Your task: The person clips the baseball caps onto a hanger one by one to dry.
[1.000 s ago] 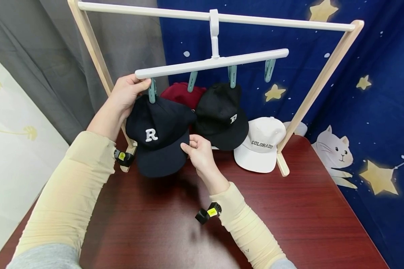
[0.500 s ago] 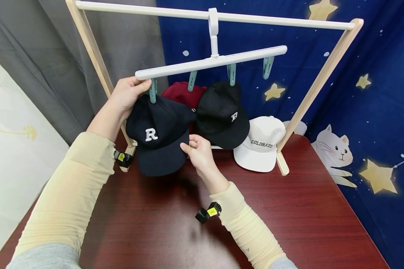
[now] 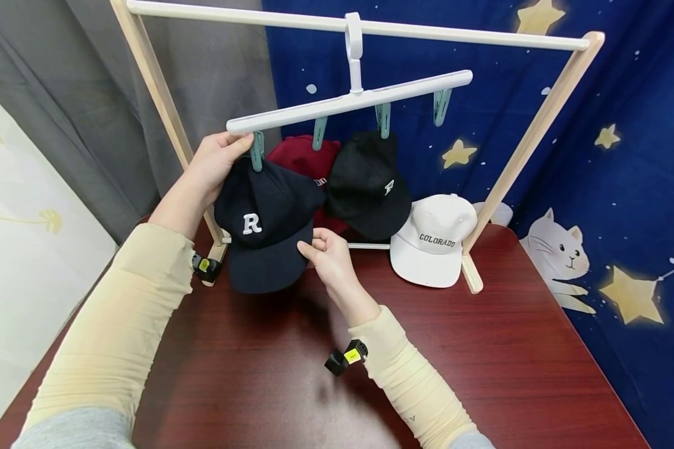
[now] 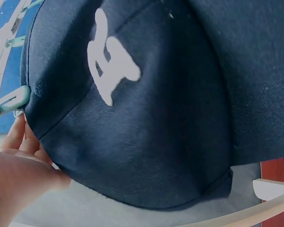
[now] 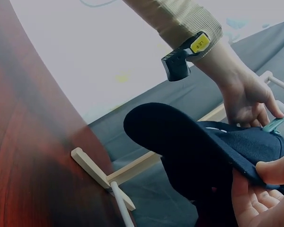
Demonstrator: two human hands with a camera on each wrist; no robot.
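A navy baseball cap (image 3: 269, 199) with a white R hangs at the left end of a white clip hanger (image 3: 309, 114), its crown at a green clip (image 3: 257, 153). My left hand (image 3: 210, 165) pinches that clip at its top, thumb in front; in the right wrist view the left thumb (image 5: 275, 108) lies against the clip. My right hand (image 3: 332, 259) pinches the side of the cap's brim (image 5: 236, 158) between thumb and fingers. Behind hang a dark red cap (image 3: 303, 156) and a black cap (image 3: 365, 181) with a white letter, each below a clip.
The hanger hooks over the white rail of a wooden rack (image 3: 502, 165). Its rightmost clip (image 3: 441, 107) holds nothing. A white COLORADO cap (image 3: 434, 227) rests on the dark red table (image 3: 483, 362) by the rack's right foot (image 3: 472, 274). Curtains stand behind.
The hanger tilts more, its right end rising and shifting left. The black and red caps have swung slightly left and up. Both hands keep their grips, with the right one drifting slightly left.
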